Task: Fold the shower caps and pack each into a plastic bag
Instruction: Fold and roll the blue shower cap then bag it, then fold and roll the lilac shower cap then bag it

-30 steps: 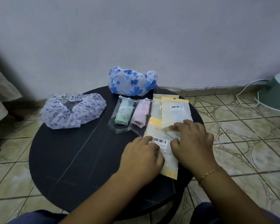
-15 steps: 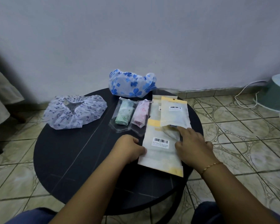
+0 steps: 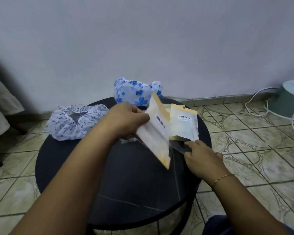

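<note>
Between my two hands, the yellow-edged plastic bag is tilted up off the round black table, and my left hand pinches its left edge with curled fingers. Just right of that pinch, a second bag lies flat, barcode up. My right hand sits below it, fingers curled at something thin and clear near the tabletop; the blur keeps me from saying what it is, or whether I truly have it.

Beyond my left grip sits the blue-flowered shower cap, bunched and unfolded. Further left of that hand, the purple-sprigged cap lies spread open. Neither is bagged yet.

What worries me: the lifted bag is slick and held by one edge only, so a quick swing could slip it free or sweep the flat bag off the table's right rim. If my right hand drags that clear film, it may pull the flat bag along too.
</note>
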